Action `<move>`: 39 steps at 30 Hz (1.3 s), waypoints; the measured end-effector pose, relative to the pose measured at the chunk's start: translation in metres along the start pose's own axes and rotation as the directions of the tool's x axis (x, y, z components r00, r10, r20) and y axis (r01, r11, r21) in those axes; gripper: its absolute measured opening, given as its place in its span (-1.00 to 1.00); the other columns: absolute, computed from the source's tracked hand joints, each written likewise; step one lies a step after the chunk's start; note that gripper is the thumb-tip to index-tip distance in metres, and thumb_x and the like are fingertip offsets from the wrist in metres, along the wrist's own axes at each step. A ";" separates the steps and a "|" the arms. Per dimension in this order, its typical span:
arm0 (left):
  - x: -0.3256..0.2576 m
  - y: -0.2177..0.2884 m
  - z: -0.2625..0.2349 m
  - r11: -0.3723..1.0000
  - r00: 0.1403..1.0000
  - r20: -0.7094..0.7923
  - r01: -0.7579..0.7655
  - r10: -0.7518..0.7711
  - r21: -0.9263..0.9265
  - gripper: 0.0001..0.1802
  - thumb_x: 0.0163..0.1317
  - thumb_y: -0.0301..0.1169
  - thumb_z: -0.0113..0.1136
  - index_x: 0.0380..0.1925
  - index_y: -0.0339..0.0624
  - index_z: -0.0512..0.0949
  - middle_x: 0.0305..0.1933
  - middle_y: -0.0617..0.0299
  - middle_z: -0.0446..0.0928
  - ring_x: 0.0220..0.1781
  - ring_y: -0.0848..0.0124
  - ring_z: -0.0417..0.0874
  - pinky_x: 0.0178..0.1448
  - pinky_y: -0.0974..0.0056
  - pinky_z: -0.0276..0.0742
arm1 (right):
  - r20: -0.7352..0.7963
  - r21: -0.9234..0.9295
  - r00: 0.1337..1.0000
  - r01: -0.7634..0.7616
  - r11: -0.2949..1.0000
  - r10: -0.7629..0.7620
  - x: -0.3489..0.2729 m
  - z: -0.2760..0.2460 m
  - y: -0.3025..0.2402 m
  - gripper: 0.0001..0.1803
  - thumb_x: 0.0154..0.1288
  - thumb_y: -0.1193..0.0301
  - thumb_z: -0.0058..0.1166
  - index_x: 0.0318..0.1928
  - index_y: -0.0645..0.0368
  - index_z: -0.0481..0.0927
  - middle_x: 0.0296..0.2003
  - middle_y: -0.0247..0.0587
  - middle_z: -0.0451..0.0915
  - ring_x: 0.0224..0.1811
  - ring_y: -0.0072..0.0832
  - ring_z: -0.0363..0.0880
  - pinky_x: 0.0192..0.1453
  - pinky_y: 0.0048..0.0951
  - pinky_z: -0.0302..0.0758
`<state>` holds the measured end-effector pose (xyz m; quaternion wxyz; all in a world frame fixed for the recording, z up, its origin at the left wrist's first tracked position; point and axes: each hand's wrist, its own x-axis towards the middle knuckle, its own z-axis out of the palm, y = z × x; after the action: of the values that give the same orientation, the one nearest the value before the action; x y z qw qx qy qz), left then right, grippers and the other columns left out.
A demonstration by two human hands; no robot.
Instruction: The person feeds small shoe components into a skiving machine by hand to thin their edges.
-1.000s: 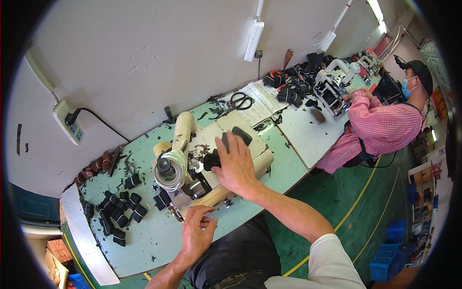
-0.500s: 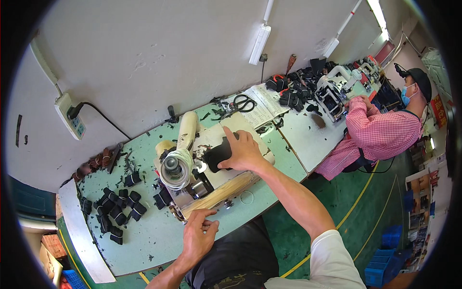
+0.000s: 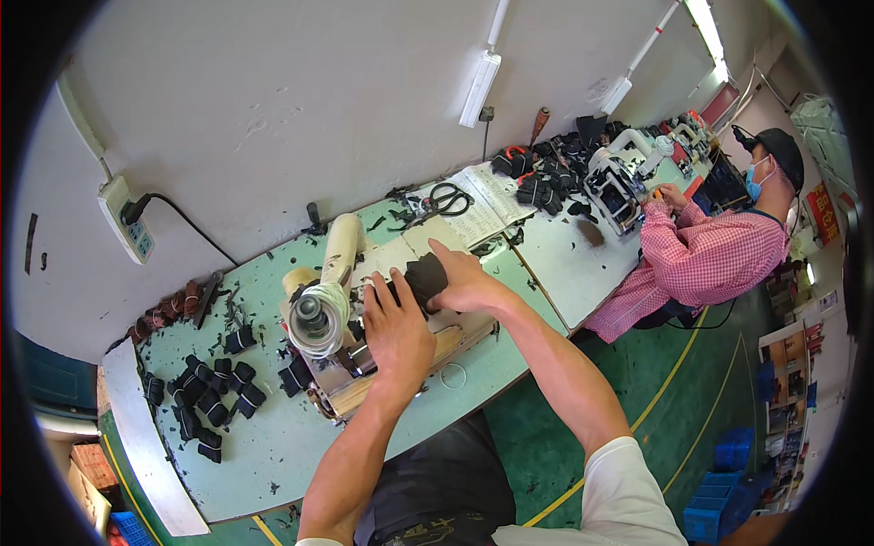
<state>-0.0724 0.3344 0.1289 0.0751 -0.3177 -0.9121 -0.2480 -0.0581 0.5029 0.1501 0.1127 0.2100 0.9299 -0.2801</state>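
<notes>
My right hand grips a small stack of thin black pieces, with its thumb on the near side and its fingers on the far side. The stack is above the pale plate of a cream bench machine. My left hand reaches over the machine's front edge with its fingers spread. Its fingertips are close to the left end of the stack; whether they touch it I cannot tell. White cord is wound round a spool-like part left of my left hand.
Several tied black bundles lie on the green tabletop at left. Black scissors and written sheets lie behind the machine. A white ring is near the front edge. A co-worker works at another machine on the right.
My left hand has moved up and forward from the table's front edge to the machine, its fingers spreading. My right hand still has the black stack, now turned somewhat.
</notes>
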 end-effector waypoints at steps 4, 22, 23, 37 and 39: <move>0.004 -0.008 0.000 0.996 0.986 0.163 -0.002 0.016 -0.087 -0.16 -0.02 -0.61 0.25 0.37 -0.38 0.25 0.40 -0.01 0.34 0.45 -0.06 0.29 0.39 -0.09 0.37 | -0.024 0.075 1.000 -0.004 0.997 0.006 0.005 -0.002 0.004 -0.10 0.14 0.37 0.10 0.51 0.24 0.09 0.19 0.39 0.41 0.32 0.27 0.29 0.41 0.01 0.30; -0.005 -0.011 0.000 0.990 0.999 -0.015 -0.046 0.045 -0.133 -0.15 0.01 -0.73 0.19 0.40 -0.32 0.20 0.37 -0.15 0.21 0.34 -0.19 0.29 0.38 -0.08 0.34 | 0.125 -0.170 0.977 0.195 0.966 -0.175 -0.006 0.007 -0.029 -0.11 0.00 0.44 0.33 0.39 0.21 0.25 0.19 0.18 0.36 0.22 0.08 0.42 0.22 -0.11 0.52; -0.006 -0.014 0.003 0.988 1.000 0.007 -0.021 0.022 -0.154 -0.14 0.01 -0.71 0.22 0.40 -0.31 0.20 0.35 -0.16 0.22 0.30 -0.20 0.32 0.35 -0.08 0.35 | 0.127 -0.172 0.976 0.199 0.965 -0.178 -0.006 0.010 -0.032 -0.11 0.00 0.44 0.33 0.39 0.21 0.25 0.19 0.18 0.36 0.22 0.08 0.42 0.22 -0.11 0.52; -0.015 -0.020 0.012 0.899 0.996 -0.067 0.024 -0.060 -0.438 -0.22 0.10 -0.69 0.16 0.40 -0.36 0.22 0.28 -0.23 0.36 0.27 -0.18 0.43 0.35 -0.07 0.37 | -0.004 -0.047 0.967 0.255 0.966 -0.255 -0.016 0.048 -0.029 -0.26 0.10 0.54 0.20 0.33 0.26 0.26 -0.06 0.19 0.45 0.00 0.20 0.49 0.11 -0.03 0.50; -0.017 -0.023 0.012 0.855 0.993 0.042 0.115 -0.109 -0.506 -0.23 0.15 -0.66 0.16 0.41 -0.34 0.19 0.35 -0.21 0.28 0.37 -0.17 0.34 0.42 -0.07 0.31 | -0.042 0.044 0.977 0.210 0.977 -0.208 -0.025 0.045 -0.029 -0.26 0.12 0.55 0.22 0.34 0.26 0.26 -0.06 0.21 0.47 0.03 0.18 0.50 0.14 -0.05 0.50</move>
<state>-0.0731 0.3161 0.1039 -0.0309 -0.2743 -0.8319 -0.4813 -0.0451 0.4476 0.1349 0.0602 0.1191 0.9418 -0.3087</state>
